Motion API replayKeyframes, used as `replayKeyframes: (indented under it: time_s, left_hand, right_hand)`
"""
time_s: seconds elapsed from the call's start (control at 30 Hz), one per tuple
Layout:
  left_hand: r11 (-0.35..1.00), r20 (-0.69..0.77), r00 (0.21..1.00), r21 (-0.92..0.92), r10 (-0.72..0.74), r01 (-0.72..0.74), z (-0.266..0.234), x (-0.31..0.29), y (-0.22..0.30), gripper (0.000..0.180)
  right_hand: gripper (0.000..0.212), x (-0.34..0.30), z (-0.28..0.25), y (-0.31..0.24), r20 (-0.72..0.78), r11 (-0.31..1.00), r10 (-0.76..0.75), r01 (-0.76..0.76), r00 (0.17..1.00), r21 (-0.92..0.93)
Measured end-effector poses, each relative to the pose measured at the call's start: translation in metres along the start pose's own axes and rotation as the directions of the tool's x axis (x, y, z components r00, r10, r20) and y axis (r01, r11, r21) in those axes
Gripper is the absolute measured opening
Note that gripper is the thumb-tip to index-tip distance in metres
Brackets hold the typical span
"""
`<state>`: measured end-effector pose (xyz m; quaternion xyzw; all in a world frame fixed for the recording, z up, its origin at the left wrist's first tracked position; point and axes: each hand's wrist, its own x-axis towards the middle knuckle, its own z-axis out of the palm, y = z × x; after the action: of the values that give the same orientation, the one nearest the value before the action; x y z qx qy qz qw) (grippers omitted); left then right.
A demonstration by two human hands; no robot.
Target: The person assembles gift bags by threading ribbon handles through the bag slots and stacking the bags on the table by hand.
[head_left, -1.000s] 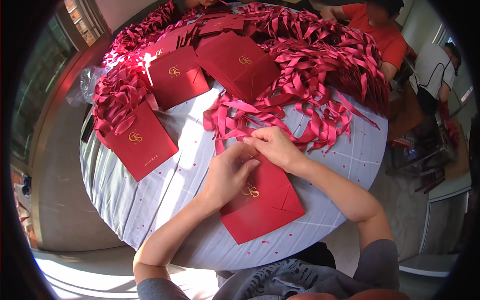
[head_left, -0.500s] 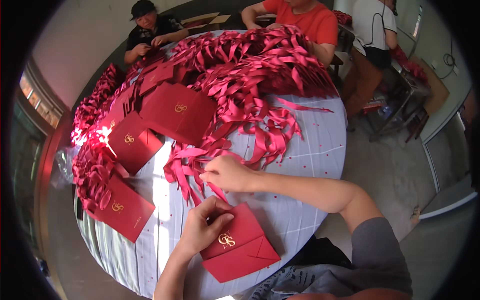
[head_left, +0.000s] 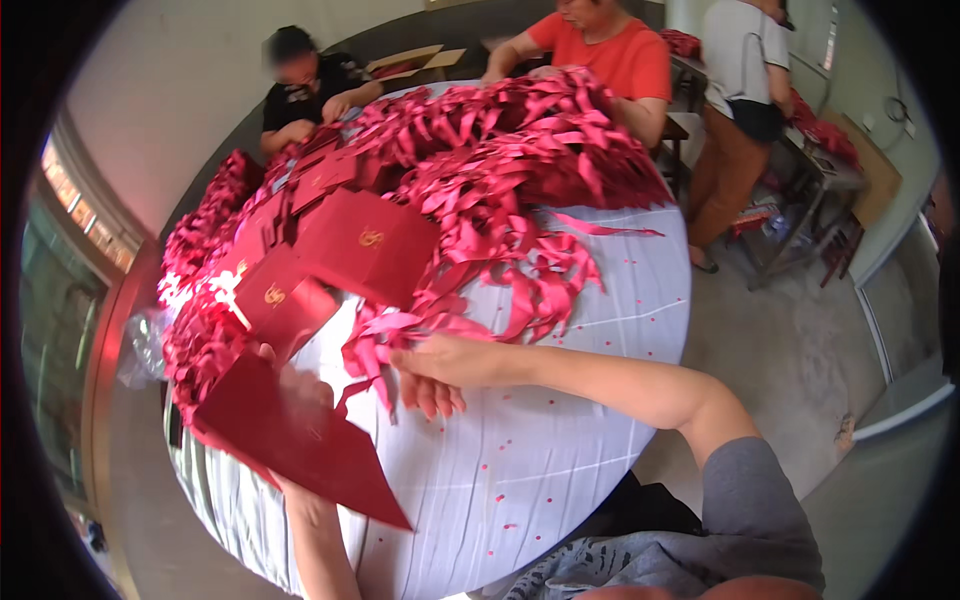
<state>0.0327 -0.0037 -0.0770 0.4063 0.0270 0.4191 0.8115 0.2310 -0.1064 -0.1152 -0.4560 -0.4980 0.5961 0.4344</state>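
Note:
Over the left side of the table, my left hand is closed on a red paper bag with a short ribbon at its edge. Motion blurs the bag, which is tilted and hides part of that hand. My right hand hovers by the near end of the loose red ribbons, fingers apart and pointing down. I see nothing held in it. More red bags with gold emblems, such as a large one and a smaller one, lie beyond my left hand.
A white cloth covers the round table, dotted with small red bits. Ribbon-handled bags are heaped across its far side. Two people sit there, one in a red shirt; another person stands by a side table at the right.
My left hand has carried the bag from the near middle of the table to the left. My right hand has opened and shifted slightly left and nearer. The view has tilted a little.

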Motion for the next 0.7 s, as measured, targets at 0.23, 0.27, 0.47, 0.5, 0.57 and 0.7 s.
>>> replayKeyframes:
  time_s: [0.23, 0.27, 0.47, 0.5, 0.57, 0.7]
  left_hand:
    - [0.955, 0.479, 0.856, -0.293, 0.195, -0.053, -0.061, 0.028, -0.036, 0.011]
    - [0.965, 0.481, 0.858, -0.255, 0.179, -0.059, -0.054, 0.027, -0.033, 0.011]
    - [0.996, 0.092, 0.995, -0.078, -0.044, 0.051, -0.004, 0.001, -0.001, 0.012]
    - [0.997, 0.046, 0.996, -0.029, -0.072, 0.073, 0.003, 0.0, 0.004, 0.013]
    - [0.981, 0.051, 0.984, 0.098, -0.173, 0.167, -0.021, 0.008, 0.015, 0.02]
    - [0.912, -0.036, 0.992, 0.391, -0.121, 0.125, -0.027, 0.012, 0.015, 0.032]
  right_hand:
    - [0.063, -0.015, 0.044, 0.007, 0.322, 0.899, 0.087, -0.214, 0.943, 0.383]
    - [0.057, -0.015, 0.044, 0.01, 0.245, 0.905, 0.087, -0.18, 0.966, 0.386]
    - [0.023, -0.01, 0.028, 0.007, -0.204, 0.976, -0.178, 0.198, 0.963, 0.086]
    - [0.028, -0.005, 0.014, 0.014, -0.269, 0.974, -0.225, 0.219, 0.936, -0.054]
    - [0.029, -0.006, -0.003, 0.001, -0.298, 0.904, -0.392, 0.303, 0.87, -0.302]
    - [0.025, -0.013, -0.016, -0.014, -0.317, 0.717, -0.603, 0.323, 0.732, -0.618]
